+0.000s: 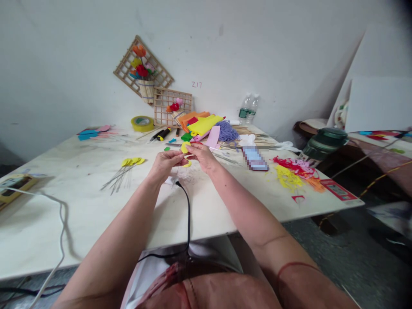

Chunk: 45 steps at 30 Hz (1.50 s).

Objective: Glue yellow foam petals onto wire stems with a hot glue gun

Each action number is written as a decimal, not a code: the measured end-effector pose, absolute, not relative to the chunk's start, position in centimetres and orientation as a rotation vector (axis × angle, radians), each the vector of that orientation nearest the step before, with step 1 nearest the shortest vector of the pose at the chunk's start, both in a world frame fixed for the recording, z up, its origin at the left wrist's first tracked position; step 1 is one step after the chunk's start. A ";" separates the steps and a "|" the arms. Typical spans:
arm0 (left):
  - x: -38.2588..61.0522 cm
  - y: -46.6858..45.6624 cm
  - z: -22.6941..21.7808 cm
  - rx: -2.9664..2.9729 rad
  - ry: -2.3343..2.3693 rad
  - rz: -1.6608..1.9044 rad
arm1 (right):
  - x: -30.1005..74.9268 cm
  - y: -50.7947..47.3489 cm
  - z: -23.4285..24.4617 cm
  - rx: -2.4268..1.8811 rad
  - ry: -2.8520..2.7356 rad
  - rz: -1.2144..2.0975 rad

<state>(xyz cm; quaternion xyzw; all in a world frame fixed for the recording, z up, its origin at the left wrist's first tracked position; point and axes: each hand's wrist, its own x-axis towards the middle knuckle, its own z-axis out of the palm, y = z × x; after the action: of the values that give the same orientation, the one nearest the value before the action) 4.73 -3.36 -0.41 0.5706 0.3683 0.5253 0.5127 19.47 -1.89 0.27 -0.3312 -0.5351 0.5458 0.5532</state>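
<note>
Both of my hands meet above the middle of the table. My right hand is closed in a pinch on a rounded yellow felt petal. Closed fingertips of my left hand hold a second yellow felt piece just below it; the fingers hide part of this piece. To the left lie several yellow petals on wire stems, bunched together. Beneath my hands, a small white device with a black cable rests on the tabletop.
Felt sheets, purple yarn and thin sticks lie at the back. A phone and coloured scraps are to the right, near a dark green jar. A power strip sits left; yellow tape stands behind.
</note>
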 end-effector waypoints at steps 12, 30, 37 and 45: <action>4.7 -3.2 -0.7 1.383 0.891 1.239 | 19.0 -1.9 0.0 -0.776 -1.174 1.264; 4.6 -3.5 -0.3 1.329 0.814 1.220 | 18.9 -2.1 0.2 -0.772 -1.131 1.301; 4.6 -3.5 -0.3 1.289 0.765 1.201 | 18.8 -2.3 0.2 -0.792 -1.156 1.306; 4.7 -3.3 -0.5 1.287 0.786 1.123 | 18.2 -2.1 -0.2 -0.760 -1.114 1.308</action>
<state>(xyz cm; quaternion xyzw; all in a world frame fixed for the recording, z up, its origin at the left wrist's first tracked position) 4.66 -3.31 -0.51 0.5529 0.3376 0.4822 0.5897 18.24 -2.08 -0.16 -0.3265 -0.4786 0.5619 0.5905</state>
